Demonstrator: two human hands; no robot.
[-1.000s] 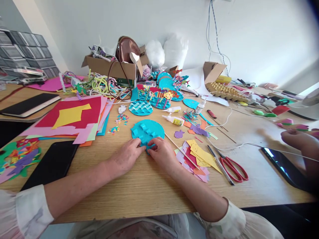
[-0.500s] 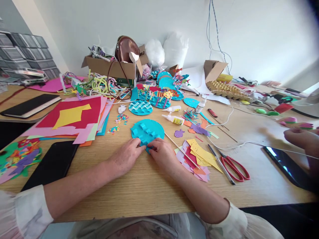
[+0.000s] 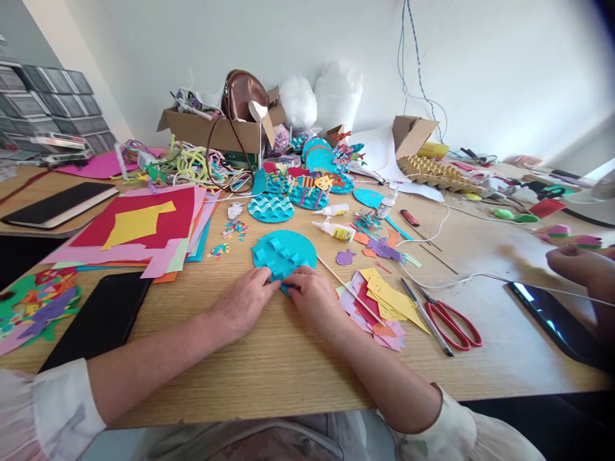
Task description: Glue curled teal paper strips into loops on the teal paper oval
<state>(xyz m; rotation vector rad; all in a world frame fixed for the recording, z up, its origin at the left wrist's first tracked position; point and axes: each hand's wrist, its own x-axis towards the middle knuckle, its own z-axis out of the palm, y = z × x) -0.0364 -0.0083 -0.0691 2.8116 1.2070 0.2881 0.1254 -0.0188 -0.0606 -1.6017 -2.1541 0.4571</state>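
Observation:
A blue paper disc (image 3: 300, 245) with raised curled blue strips lies on the wooden table in front of me. My left hand (image 3: 250, 298) pinches a blue strip at the disc's lower edge. Close beside it, my right hand (image 3: 310, 293) has its fingers closed on the same strip, with the fingertips nearly touching. A thin wooden stick (image 3: 348, 288) runs from the disc's right side over a pile of paper scraps (image 3: 391, 296). Glue bottles (image 3: 339, 231) lie behind the disc, near a purple paper fish (image 3: 344, 257).
Red-handled scissors (image 3: 454, 323) and a pen (image 3: 427, 317) lie to the right, near a phone (image 3: 552, 320). Another person's hand (image 3: 576, 264) is at the far right. Stacked coloured paper (image 3: 100, 218) and a black phone (image 3: 103, 310) are on the left.
My right hand has shifted very slightly left along the disc's lower edge. My left hand stays almost in place.

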